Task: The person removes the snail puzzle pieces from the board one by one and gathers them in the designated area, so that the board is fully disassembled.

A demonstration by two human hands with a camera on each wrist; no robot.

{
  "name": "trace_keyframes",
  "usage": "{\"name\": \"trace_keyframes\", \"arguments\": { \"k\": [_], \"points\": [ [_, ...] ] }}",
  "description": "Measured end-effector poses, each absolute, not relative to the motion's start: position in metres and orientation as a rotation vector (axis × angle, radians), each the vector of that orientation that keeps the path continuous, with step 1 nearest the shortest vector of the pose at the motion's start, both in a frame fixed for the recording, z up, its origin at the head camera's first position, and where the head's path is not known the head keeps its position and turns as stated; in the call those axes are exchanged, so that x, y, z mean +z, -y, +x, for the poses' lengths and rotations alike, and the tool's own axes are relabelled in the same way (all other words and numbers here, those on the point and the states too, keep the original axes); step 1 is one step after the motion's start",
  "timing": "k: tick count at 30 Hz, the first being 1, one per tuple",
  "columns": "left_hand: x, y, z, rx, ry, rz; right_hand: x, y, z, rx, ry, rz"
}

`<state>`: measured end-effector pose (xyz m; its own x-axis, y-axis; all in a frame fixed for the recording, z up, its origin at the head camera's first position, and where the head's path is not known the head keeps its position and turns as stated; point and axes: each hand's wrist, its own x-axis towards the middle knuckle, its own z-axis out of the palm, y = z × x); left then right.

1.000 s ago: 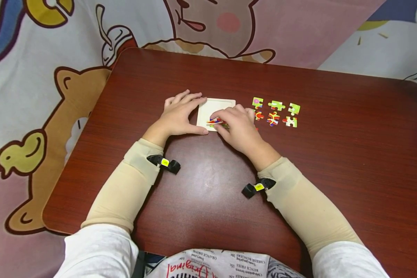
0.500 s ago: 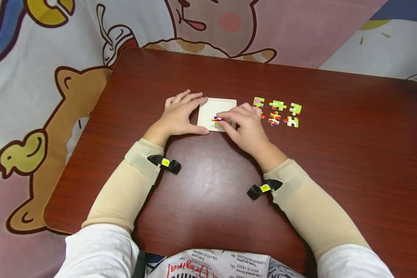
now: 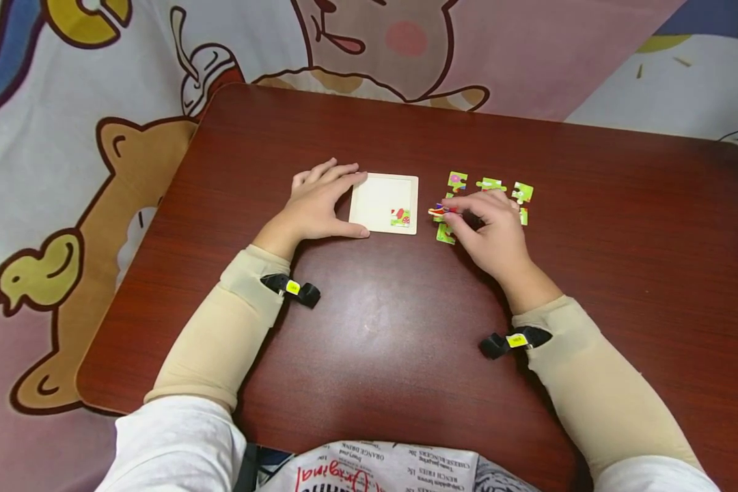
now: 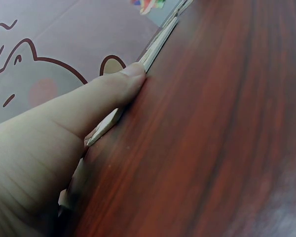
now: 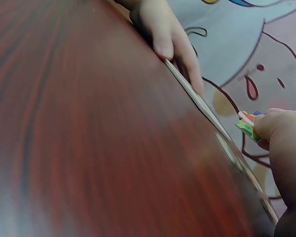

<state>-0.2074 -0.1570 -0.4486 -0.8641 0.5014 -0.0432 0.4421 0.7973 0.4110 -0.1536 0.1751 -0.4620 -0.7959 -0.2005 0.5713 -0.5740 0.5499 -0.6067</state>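
A shallow square puzzle tray (image 3: 378, 195), pale and thin-rimmed, lies on the table. One red, white and green puzzle piece (image 3: 400, 218) sits in its lower right corner. My left hand (image 3: 315, 203) rests at the tray's left side, fingers and thumb straight; the left wrist view shows the thumb (image 4: 106, 94) touching the tray's edge. To the right of the tray, my right hand (image 3: 495, 229) pinches a colourful puzzle piece (image 5: 247, 126) between thumb and fingers, held above the table. Its palm partly hides the loose pieces beneath.
Several loose puzzle pieces lie in rough rows right of the tray, among them a green piece with a pink flower (image 3: 458, 180), a green corner piece (image 3: 522, 192) and a green piece (image 3: 445, 234) nearer me. Beyond the brown table (image 3: 270, 130) hangs a cartoon-printed cloth (image 3: 516, 55).
My right hand has moved right, from over the tray to over the loose pieces, carrying the pinched puzzle piece. The piece in the tray's corner is now uncovered. My left hand stays put.
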Motion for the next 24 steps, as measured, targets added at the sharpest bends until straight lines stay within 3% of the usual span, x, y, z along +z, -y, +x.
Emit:
{"name": "trace_keyframes", "arguments": {
  "k": [11,24],
  "points": [
    [-0.450,0.157,-0.208,0.588,-2.838,0.751,-0.461,-0.223,-0.145,1.135,2.364,0.482],
    [-0.450,0.157,-0.208,0.589,-2.835,0.752,-0.462,-0.232,-0.141,1.109,2.487,0.465]
  ]
}}
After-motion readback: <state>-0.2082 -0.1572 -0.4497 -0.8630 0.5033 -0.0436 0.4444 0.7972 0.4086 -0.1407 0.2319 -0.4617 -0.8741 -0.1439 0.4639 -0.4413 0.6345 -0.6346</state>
